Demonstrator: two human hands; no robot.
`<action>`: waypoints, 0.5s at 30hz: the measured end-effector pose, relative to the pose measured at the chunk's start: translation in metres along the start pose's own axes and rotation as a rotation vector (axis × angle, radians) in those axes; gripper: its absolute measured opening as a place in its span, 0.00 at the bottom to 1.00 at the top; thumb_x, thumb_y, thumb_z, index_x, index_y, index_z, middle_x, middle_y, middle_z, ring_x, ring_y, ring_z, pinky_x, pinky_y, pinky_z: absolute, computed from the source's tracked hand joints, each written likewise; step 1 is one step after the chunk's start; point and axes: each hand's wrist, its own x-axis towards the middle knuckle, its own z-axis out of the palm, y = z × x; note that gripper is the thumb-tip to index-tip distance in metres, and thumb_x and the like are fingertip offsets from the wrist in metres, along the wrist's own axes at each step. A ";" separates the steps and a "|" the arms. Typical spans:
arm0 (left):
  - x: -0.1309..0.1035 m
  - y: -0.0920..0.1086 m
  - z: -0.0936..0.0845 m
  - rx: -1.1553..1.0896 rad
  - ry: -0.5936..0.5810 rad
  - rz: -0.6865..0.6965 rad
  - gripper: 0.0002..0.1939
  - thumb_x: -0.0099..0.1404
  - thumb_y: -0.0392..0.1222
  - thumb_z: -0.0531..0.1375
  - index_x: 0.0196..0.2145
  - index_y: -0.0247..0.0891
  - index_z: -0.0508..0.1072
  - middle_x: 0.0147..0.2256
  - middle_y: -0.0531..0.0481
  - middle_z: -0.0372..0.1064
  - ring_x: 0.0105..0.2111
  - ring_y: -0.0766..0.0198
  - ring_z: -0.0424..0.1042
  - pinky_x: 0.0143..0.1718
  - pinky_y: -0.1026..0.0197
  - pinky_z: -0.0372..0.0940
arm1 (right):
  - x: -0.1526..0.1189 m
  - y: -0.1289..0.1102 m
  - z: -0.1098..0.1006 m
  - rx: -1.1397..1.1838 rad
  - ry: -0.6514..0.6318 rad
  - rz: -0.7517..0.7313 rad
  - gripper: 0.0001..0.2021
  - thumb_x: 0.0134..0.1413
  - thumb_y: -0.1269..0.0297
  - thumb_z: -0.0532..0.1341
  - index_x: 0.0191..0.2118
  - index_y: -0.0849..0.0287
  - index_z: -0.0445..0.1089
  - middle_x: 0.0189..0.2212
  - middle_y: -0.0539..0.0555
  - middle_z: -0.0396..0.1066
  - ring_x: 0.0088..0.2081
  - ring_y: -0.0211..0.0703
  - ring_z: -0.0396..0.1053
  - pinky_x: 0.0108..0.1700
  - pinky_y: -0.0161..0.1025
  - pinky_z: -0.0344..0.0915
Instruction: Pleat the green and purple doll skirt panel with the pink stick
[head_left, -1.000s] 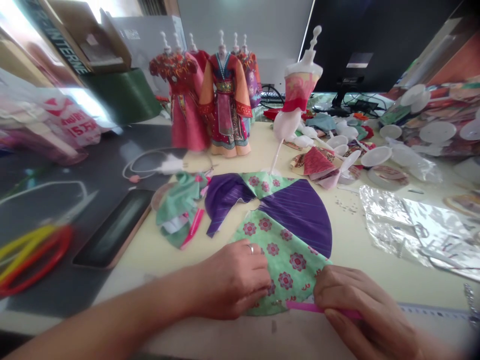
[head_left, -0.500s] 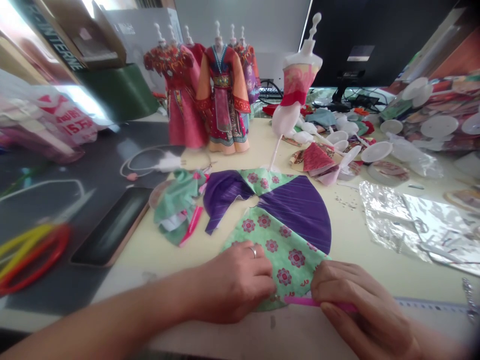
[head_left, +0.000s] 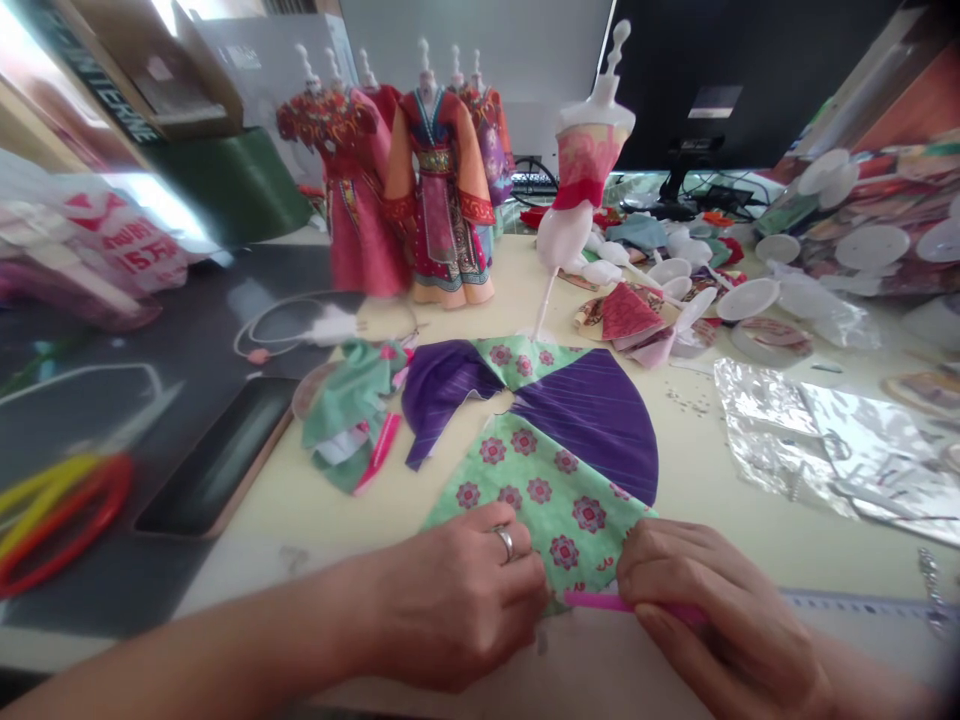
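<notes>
Sliding left hand point(head_left: 466, 588) down green floral fabric point(head_left: 540, 490) toward its near edge on the surface point(head_left: 382, 500); pinching pink stick point(head_left: 596, 601) in right hand point(head_left: 697, 595). Can't tell left grip. Best kept taut, pressed evenly.

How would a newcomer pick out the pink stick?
On the cream table, find the green floral fabric nearest the person. By its near edge, the right hand grips the pink stick. It is slim and plain bright pink, unlike the pale, marked ruler beside that hand.
</notes>
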 end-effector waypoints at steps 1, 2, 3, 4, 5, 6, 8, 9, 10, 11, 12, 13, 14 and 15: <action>0.000 0.001 0.000 0.010 0.000 0.008 0.10 0.67 0.34 0.52 0.29 0.33 0.70 0.30 0.49 0.63 0.29 0.60 0.61 0.39 0.52 0.61 | 0.000 0.000 0.000 0.004 0.003 -0.004 0.11 0.50 0.82 0.52 0.36 0.61 0.63 0.23 0.53 0.67 0.26 0.39 0.64 0.28 0.38 0.62; 0.000 0.001 0.000 0.019 -0.001 0.018 0.10 0.67 0.33 0.52 0.28 0.33 0.70 0.30 0.48 0.63 0.29 0.60 0.61 0.39 0.52 0.61 | 0.000 0.000 -0.001 0.007 0.001 -0.004 0.11 0.50 0.82 0.52 0.36 0.61 0.63 0.23 0.53 0.67 0.26 0.39 0.64 0.28 0.38 0.62; 0.000 0.002 0.000 0.027 -0.003 0.030 0.10 0.67 0.33 0.53 0.28 0.34 0.70 0.30 0.48 0.63 0.29 0.60 0.61 0.40 0.51 0.61 | 0.000 -0.001 -0.001 0.010 -0.001 -0.004 0.11 0.50 0.82 0.52 0.36 0.61 0.63 0.24 0.53 0.67 0.26 0.39 0.64 0.28 0.38 0.62; -0.001 0.003 0.001 0.034 -0.008 0.041 0.11 0.67 0.33 0.53 0.28 0.34 0.70 0.30 0.48 0.63 0.29 0.60 0.61 0.40 0.51 0.61 | 0.000 -0.001 -0.001 0.011 -0.005 -0.003 0.11 0.50 0.82 0.52 0.36 0.61 0.63 0.24 0.53 0.67 0.26 0.40 0.64 0.28 0.38 0.63; -0.001 0.003 0.001 0.042 -0.008 0.049 0.11 0.67 0.33 0.53 0.28 0.34 0.70 0.31 0.48 0.64 0.29 0.60 0.62 0.41 0.50 0.61 | 0.000 -0.001 -0.001 0.012 -0.015 0.003 0.11 0.50 0.82 0.52 0.37 0.61 0.63 0.24 0.53 0.68 0.26 0.40 0.65 0.29 0.39 0.63; -0.001 0.004 0.002 0.049 -0.007 0.055 0.10 0.67 0.33 0.53 0.28 0.34 0.70 0.31 0.47 0.64 0.29 0.60 0.62 0.41 0.50 0.61 | -0.001 -0.001 -0.001 0.018 -0.021 0.000 0.11 0.50 0.82 0.52 0.37 0.61 0.63 0.25 0.54 0.68 0.27 0.40 0.65 0.29 0.39 0.63; -0.002 0.005 0.003 0.063 -0.001 0.056 0.10 0.67 0.33 0.53 0.29 0.34 0.71 0.32 0.47 0.65 0.30 0.59 0.62 0.42 0.49 0.61 | -0.003 0.000 -0.002 0.044 0.001 -0.009 0.11 0.51 0.81 0.52 0.37 0.61 0.63 0.25 0.53 0.67 0.26 0.40 0.65 0.29 0.39 0.63; -0.002 0.005 0.004 0.062 0.004 0.050 0.10 0.67 0.34 0.53 0.29 0.34 0.71 0.32 0.47 0.65 0.29 0.60 0.62 0.43 0.49 0.61 | -0.004 0.000 -0.003 0.060 0.028 -0.009 0.10 0.51 0.80 0.51 0.37 0.61 0.63 0.25 0.53 0.67 0.26 0.40 0.65 0.29 0.39 0.63; -0.001 0.004 0.004 0.056 0.008 0.043 0.10 0.67 0.34 0.53 0.29 0.33 0.71 0.31 0.47 0.65 0.29 0.60 0.62 0.43 0.49 0.61 | -0.004 0.001 -0.004 0.073 0.057 -0.003 0.10 0.52 0.80 0.51 0.37 0.61 0.63 0.25 0.53 0.66 0.26 0.40 0.65 0.28 0.39 0.63; -0.001 0.004 0.004 0.045 0.013 0.037 0.11 0.67 0.35 0.53 0.29 0.33 0.71 0.31 0.48 0.65 0.29 0.60 0.62 0.43 0.49 0.62 | -0.005 0.001 -0.005 0.083 0.090 0.001 0.10 0.53 0.79 0.51 0.37 0.61 0.64 0.24 0.53 0.66 0.26 0.40 0.65 0.27 0.38 0.63; -0.001 0.003 0.003 0.030 0.017 0.028 0.11 0.67 0.36 0.52 0.28 0.33 0.71 0.30 0.48 0.65 0.28 0.61 0.62 0.43 0.50 0.62 | -0.005 0.002 -0.007 0.086 0.113 0.015 0.10 0.54 0.79 0.50 0.37 0.61 0.64 0.24 0.53 0.66 0.26 0.40 0.66 0.27 0.38 0.64; 0.000 0.003 0.003 0.013 0.023 0.019 0.12 0.67 0.36 0.52 0.28 0.34 0.70 0.29 0.48 0.65 0.28 0.61 0.61 0.43 0.50 0.62 | -0.004 0.002 -0.009 0.082 0.128 0.037 0.10 0.55 0.79 0.50 0.38 0.60 0.65 0.24 0.54 0.66 0.27 0.41 0.66 0.27 0.38 0.64; 0.000 0.002 0.002 -0.004 0.029 0.008 0.12 0.67 0.37 0.52 0.27 0.34 0.70 0.29 0.48 0.65 0.27 0.62 0.61 0.42 0.51 0.63 | -0.004 0.003 -0.011 0.082 0.151 0.060 0.11 0.55 0.79 0.50 0.38 0.60 0.66 0.25 0.54 0.66 0.27 0.41 0.67 0.27 0.39 0.65; 0.000 0.001 0.001 -0.022 0.031 0.000 0.13 0.67 0.37 0.52 0.26 0.34 0.70 0.28 0.48 0.65 0.26 0.62 0.60 0.41 0.51 0.63 | -0.004 0.003 -0.012 0.089 0.183 0.086 0.11 0.56 0.79 0.50 0.38 0.60 0.66 0.25 0.54 0.66 0.28 0.41 0.67 0.27 0.39 0.65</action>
